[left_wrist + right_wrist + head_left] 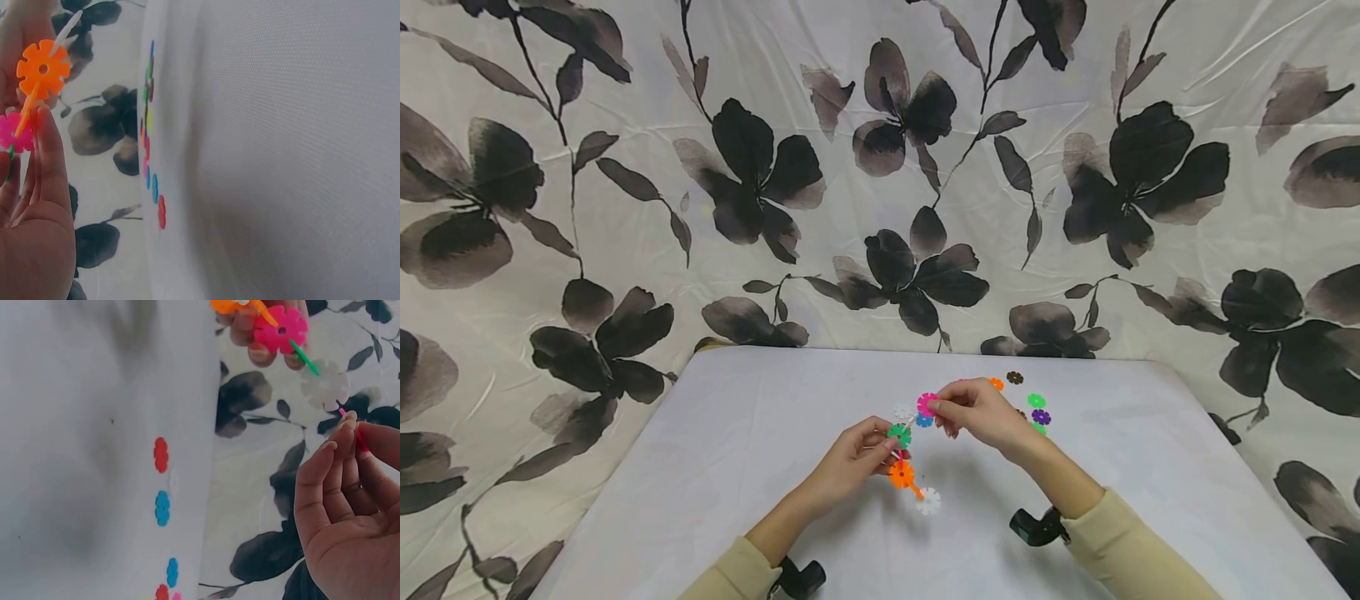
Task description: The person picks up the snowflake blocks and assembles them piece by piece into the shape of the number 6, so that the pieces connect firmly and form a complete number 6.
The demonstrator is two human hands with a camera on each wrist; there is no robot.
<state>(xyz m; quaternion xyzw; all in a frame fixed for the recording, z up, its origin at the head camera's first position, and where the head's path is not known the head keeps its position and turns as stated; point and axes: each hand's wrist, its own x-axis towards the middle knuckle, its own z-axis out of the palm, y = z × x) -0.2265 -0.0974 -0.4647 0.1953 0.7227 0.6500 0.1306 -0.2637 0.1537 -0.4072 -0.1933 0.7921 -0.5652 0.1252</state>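
A short chain of notched flower-shaped plastic discs hangs between my two hands. My left hand (pixel 850 457) grips it near the green disc (pixel 898 433). Below that are a pink one, seen face-on in the right wrist view, an orange disc (pixel 901 474) and a white disc (pixel 929 502) at the lower end. Thumb and fingers of my right hand (pixel 985 414) pinch a bright pink disc (pixel 927 403). In the right wrist view this pink disc (pixel 363 441) is edge-on, its rim right at the notched edge of a whitish translucent disc (pixel 326 386).
Loose discs lie on the white table (pixel 700 467) behind my right hand, among them a brown disc (pixel 1015 377), a purple disc (pixel 1041 416) and a light green disc (pixel 1036 401). A blue disc (pixel 924 421) shows under the pink one. Floral cloth (pixel 880 200) hangs behind the table.
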